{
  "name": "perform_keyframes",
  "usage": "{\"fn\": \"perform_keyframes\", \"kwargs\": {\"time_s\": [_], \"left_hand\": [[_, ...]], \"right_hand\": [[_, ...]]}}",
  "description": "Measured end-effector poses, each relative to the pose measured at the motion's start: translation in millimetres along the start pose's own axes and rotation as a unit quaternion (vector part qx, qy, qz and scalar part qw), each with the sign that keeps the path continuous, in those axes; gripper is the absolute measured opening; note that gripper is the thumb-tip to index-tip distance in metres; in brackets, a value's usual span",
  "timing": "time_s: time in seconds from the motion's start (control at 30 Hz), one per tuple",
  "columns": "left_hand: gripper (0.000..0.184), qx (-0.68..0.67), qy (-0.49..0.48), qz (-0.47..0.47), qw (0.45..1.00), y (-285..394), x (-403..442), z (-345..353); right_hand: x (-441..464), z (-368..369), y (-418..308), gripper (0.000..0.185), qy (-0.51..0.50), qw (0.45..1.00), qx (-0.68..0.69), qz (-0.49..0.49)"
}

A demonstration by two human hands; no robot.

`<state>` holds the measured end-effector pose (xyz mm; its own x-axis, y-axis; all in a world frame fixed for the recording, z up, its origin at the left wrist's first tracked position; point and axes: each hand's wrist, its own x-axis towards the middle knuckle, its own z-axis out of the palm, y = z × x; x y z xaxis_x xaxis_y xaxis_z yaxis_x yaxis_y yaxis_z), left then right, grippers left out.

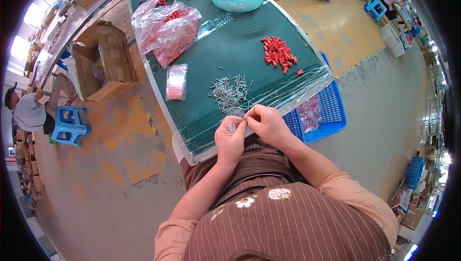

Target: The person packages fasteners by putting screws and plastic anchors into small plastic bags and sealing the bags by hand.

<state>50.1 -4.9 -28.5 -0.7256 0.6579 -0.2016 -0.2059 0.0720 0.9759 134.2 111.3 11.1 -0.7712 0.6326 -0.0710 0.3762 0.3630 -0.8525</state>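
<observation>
Close to the table's near edge, my left hand point(230, 138) is closed on a small clear plastic bag point(232, 127), part of which shows between thumb and fingers. My right hand point(269, 125) meets it in a pinch, its fingertips against the left ones; what lies between them is too small to make out. Just beyond both hands is a loose pile of small metal screws or pins point(229, 93). Red plastic sleeves point(278, 53) form a heap farther right. To the left lies a stack of flat clear bags point(176, 82).
A large plastic bag of red pieces point(175, 40) and a turquoise basket point(237, 4) stand farther back on the green table point(221, 44). A blue crate point(331, 112) is beside the right edge. Leftward are an open carton point(113, 59), a blue stool point(70, 125) and a seated person point(31, 109).
</observation>
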Motion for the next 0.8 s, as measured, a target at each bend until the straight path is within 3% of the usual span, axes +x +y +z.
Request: {"fn": "perform_keyframes", "kwargs": {"time_s": [0.43,0.8], "left_hand": [[0.007,0.05,0.008,0.075,0.996,10,-12,1],[0.011,0.108,-0.001,0.066,0.992,1,-6,-11]], "right_hand": [[-6,6,16,0.018,0.037,0.999,-0.022,0.033],[-17,1,2,0.016,-0.036,0.999,0.026,0.0]]}}
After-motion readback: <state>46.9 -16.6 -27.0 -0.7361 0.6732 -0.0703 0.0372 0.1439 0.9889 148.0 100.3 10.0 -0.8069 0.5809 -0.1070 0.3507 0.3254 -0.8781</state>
